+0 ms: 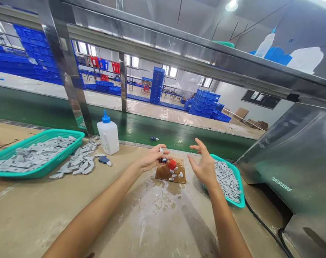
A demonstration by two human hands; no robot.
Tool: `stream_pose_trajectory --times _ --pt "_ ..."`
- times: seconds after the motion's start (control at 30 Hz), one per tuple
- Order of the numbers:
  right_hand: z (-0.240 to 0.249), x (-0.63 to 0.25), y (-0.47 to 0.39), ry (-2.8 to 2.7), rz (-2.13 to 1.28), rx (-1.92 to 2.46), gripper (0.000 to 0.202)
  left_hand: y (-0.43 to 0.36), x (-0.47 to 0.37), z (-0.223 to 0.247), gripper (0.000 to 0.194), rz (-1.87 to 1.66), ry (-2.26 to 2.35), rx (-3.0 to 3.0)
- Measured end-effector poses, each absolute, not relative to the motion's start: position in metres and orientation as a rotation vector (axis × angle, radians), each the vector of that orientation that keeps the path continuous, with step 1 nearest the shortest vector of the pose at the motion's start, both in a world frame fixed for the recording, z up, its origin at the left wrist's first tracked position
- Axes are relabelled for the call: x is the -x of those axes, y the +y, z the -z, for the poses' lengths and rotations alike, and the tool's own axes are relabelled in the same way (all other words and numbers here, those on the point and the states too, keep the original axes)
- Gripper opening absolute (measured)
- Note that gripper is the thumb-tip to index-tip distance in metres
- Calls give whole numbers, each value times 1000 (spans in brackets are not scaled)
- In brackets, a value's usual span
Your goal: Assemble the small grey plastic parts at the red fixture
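Observation:
My left hand (152, 158) is closed on a small dark-blue and light-grey plastic part (163, 157), pinched between thumb and fingers. Just beyond its fingertips, a red round cap (172, 164) rests on a wet brown board (163, 175). Several small light-grey pieces (180, 174) lie on that board beside the cap. To the right, my right hand (206, 166) hovers with fingers spread and holds nothing. It is close to a green basket (242, 195) filled with small grey pieces (227, 179).
At left stand another green basket (33, 174) of grey parts, a loose pile of them (79, 161) and a blue-and-grey part (104, 159). A white bottle (109, 138) stands behind. A similar part (154, 138) lies on the green conveyor belt (136, 130). Metal housing (294, 154) bounds the right.

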State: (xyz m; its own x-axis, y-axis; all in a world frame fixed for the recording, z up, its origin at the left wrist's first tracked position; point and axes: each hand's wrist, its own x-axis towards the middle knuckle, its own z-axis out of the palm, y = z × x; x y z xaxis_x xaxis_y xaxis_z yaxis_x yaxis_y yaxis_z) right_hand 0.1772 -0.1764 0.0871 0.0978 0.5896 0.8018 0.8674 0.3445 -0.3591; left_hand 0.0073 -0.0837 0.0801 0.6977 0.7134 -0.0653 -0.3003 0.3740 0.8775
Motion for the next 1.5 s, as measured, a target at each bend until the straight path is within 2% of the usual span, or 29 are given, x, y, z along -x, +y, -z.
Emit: stream_pose_trajectory --times 0.17,0.33,0.47,0.77,1.0,1.17,1.37,1.5 --pt "-80 -221 -198 -1389 212 1511 35 -78 6 -79 41 -772 442 -1028" --pt "-29 -280 -227 -1083 20 1637 14 -95 14 -93 37 -765 118 -1011" --pt "-3 -296 -237 -1002 -1 1719 17 -131 15 -105 41 -788 -32 -1006" --pt "-15 -286 -245 -972 4 1861 25 -206 33 -114 50 -784 -113 -1002" --pt "-24 -280 -250 -906 -95 1914 27 -254 45 -110 44 -806 -50 -863" --pt "-28 -274 -255 -926 -76 1974 26 -274 52 -102 30 -760 -38 -794" --pt "-28 -274 -256 -913 -92 1935 25 -256 53 -86 31 -753 85 -984" --pt "-32 -272 -256 -877 -119 1894 27 -181 43 -61 41 -828 633 -1574"
